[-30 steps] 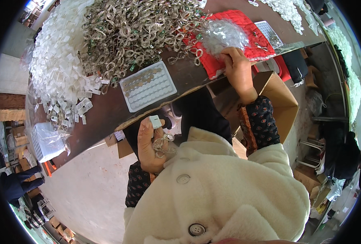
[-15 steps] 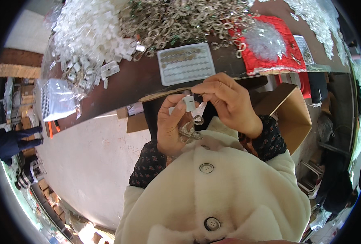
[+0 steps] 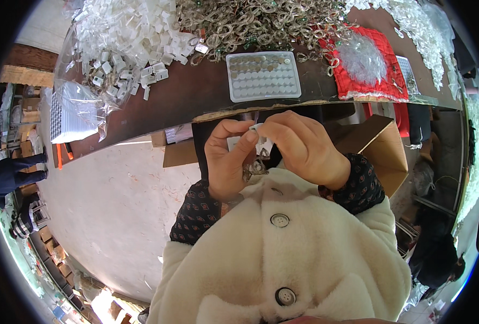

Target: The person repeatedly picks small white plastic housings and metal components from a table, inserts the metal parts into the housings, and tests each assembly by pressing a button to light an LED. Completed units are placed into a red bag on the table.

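In front of my chest, my left hand (image 3: 227, 156) is closed, thumb and fingers pinching a small white plastic case (image 3: 232, 142). A bundle of thin, clear-looking coiled wire (image 3: 257, 167) hangs below the case, between my hands. My right hand (image 3: 308, 146) is closed too, its fingertips pressed together against the upper end of the case. Those fingers hide whatever they may pinch. Just beyond, near the table's edge, lies a white tray (image 3: 265, 97) with rows of round pockets. Small flat discs (image 3: 258, 62) fill its far rows.
On the brown table (image 3: 183, 97) lie heaps of white plastic cases (image 3: 131, 27) and coiled wires (image 3: 250, 21). A red cloth (image 3: 350, 86) carries a clear, stringy pile (image 3: 362, 59). Stacked trays (image 3: 75, 121) stand left. An open cardboard box (image 3: 388, 156) sits below right; other people are farther off.
My right fingers have closed over the top of the white case, now mostly covered. The view has shifted slightly, so the tray appears farther right and higher.
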`<state>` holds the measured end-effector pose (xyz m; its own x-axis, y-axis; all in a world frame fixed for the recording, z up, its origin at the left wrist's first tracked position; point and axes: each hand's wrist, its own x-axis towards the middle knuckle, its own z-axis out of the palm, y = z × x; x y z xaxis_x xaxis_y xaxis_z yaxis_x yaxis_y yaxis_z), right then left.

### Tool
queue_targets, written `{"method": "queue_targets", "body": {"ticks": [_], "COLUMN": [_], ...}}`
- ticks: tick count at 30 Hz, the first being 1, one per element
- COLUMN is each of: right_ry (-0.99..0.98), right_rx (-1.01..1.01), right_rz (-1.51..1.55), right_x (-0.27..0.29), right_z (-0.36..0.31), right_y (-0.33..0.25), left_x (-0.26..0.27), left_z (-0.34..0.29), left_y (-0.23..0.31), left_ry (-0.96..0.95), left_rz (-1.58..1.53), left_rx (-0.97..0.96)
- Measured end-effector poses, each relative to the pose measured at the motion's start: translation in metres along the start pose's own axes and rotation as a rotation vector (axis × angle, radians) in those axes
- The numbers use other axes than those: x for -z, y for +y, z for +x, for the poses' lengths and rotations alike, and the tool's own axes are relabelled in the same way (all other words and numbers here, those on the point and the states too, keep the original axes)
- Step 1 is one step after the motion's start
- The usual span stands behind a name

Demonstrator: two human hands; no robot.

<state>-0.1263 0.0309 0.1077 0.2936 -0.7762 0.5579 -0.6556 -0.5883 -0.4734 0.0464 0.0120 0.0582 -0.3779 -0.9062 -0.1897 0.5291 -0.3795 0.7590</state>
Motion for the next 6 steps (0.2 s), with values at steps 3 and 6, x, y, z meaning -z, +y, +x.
{"method": "queue_targets", "body": {"ticks": [3, 6], "right_ry": [0.026, -0.011], "right_rx": [-0.108, -0.123], "right_rz": [0.083, 0.162], "right_x": [-0.0065, -0.0014], "right_z": [0.0004, -0.0031], "right_y": [0.0019, 0.0081], "left_x": [0.0017, 0.0026], "left_z": [-0.0017, 0.0017], "left_y": [0.0019, 0.0015], "left_ry": [0.032, 0.013], "left_rz": [-0.038, -0.028], "left_rx": [0.008, 0.036]}}
